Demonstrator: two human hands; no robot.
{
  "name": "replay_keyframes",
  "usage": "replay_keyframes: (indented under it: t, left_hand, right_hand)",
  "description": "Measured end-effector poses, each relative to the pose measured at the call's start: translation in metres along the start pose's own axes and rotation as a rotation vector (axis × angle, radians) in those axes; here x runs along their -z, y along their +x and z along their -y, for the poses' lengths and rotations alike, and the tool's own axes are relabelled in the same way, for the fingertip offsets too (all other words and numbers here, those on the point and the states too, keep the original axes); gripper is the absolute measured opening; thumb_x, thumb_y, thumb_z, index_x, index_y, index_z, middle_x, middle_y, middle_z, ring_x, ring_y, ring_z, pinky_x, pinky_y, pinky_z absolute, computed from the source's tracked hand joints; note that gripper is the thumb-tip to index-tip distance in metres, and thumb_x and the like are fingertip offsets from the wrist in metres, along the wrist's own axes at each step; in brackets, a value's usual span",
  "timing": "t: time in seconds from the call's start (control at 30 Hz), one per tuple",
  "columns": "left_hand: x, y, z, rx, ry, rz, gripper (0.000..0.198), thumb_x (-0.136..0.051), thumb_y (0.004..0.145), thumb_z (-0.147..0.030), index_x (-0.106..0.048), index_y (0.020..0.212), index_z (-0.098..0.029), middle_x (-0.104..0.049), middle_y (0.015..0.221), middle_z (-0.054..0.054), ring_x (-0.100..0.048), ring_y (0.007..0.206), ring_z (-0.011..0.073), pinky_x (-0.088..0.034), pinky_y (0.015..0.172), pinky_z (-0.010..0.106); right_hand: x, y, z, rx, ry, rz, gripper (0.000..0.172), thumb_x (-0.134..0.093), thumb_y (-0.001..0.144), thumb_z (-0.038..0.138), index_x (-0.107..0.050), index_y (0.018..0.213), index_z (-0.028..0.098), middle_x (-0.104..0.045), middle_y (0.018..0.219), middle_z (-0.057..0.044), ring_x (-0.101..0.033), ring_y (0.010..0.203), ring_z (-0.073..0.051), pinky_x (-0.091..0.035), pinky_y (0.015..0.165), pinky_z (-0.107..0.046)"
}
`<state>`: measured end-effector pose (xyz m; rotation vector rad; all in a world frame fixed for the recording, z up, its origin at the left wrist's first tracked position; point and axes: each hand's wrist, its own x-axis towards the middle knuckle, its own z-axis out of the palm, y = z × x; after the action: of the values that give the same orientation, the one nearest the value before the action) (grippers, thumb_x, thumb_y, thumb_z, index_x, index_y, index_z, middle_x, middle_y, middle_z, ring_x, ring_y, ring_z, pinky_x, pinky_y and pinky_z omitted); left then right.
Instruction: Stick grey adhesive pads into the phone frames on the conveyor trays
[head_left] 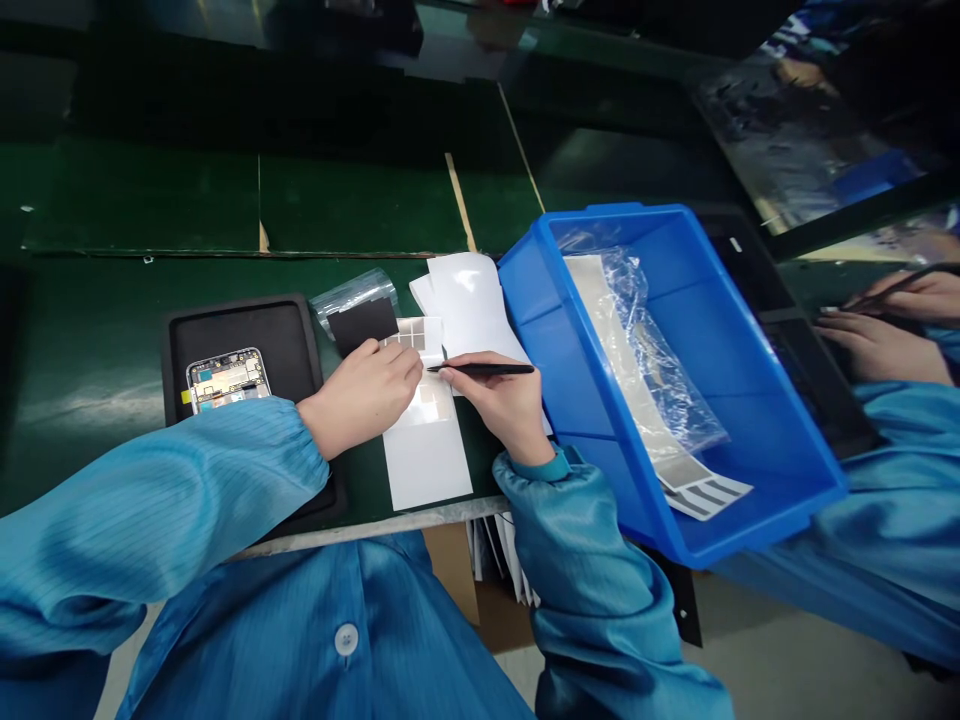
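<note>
from the head view, our left hand (360,395) rests with fingers together on a white backing sheet of grey labels (427,470), keeping it flat. our right hand (487,400) clamps a slim black pen-like tool (487,369), tip toward that sheet. a black tray (240,305) holds a phone frame (227,381) to the left; a blue plastic bin (540,300) crowds the right.

Head-worn, the camera looks forward and down, close above the left hand (361,393) and right hand (495,400).
</note>
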<state>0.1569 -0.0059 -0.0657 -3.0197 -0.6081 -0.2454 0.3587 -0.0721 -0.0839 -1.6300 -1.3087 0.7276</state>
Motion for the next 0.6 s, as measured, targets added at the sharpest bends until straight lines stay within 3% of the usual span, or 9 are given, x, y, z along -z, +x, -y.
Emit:
replay_keyframes:
  t: [0.4,0.5,0.6]
  left_hand:
    - [0.002,0.003,0.0,0.025,-0.074,0.08,0.029,-0.036,0.099,-0.009,-0.065,0.106,-0.007,-0.066,0.101,0.013,-0.061,0.094,0.0264,-0.038,0.074,0.039]
    - [0.012,0.003,0.007,0.083,-0.199,0.15,0.031,-0.039,0.097,-0.007,-0.064,0.115,-0.008,-0.068,0.111,0.014,-0.063,0.102,0.0266,-0.043,0.079,0.038]
    - [0.033,-0.003,0.017,0.195,-0.444,0.167,0.033,-0.044,0.096,-0.011,-0.064,0.122,-0.012,-0.07,0.115,0.011,-0.065,0.102,0.0237,-0.046,0.082,0.035]
  right_hand:
    - [0.002,0.0,0.002,0.003,0.066,-0.075,0.013,-0.085,0.073,0.031,-0.078,0.079,0.021,-0.078,0.082,-0.004,-0.073,0.078,-0.022,-0.061,0.076,-0.036]
    - [0.005,-0.003,0.009,-0.016,0.122,-0.124,0.014,-0.086,0.07,0.029,-0.077,0.078,0.022,-0.078,0.08,-0.003,-0.074,0.077,-0.022,-0.061,0.073,-0.035]
    - [0.005,-0.009,0.023,-0.001,0.161,-0.121,0.014,-0.087,0.07,0.029,-0.078,0.078,0.023,-0.077,0.08,-0.003,-0.073,0.074,-0.022,-0.061,0.07,-0.034]
